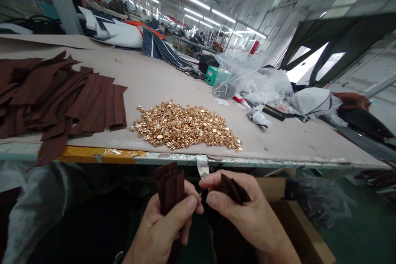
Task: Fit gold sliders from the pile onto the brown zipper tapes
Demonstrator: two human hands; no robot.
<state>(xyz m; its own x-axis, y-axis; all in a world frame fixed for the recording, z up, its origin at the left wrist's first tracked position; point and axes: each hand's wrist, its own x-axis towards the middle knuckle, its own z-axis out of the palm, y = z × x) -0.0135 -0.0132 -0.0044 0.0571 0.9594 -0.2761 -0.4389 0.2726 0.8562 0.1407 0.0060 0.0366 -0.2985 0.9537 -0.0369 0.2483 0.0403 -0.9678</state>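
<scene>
Strips: a small bundle of brown fabric strips [169, 187] is held below the near edge of the worktop [278, 136], long axis upright, upper ends pointing toward that edge.
Left hand: the left hand [163, 227] grasps the bundle, thumb pressed across its front, fingers wrapped behind.
Right hand: the right hand [247, 214] pinches a folded brown piece [233, 189] between thumb and fingers; the piece lies slantwise, its dark end pointing right and down.
Hand spacing: the two thumbs nearly meet, just beside each other under the worktop edge.
Buttons: a heap of gold buttons [185, 126] lies on the worktop near its near edge, directly above the hands.
Strip stack: a fanned stack of brown strips [58, 99] covers the left end of the worktop; one strip hangs over the near edge.
Tape: a strip of clear tape [202, 166] hangs from the near edge above the thumbs.
Box: an open cardboard box [297, 218] stands below the worktop, to the right of the right hand.
Bags: clear plastic bags [256, 78] and a green device [218, 76] sit toward the far right of the worktop.
</scene>
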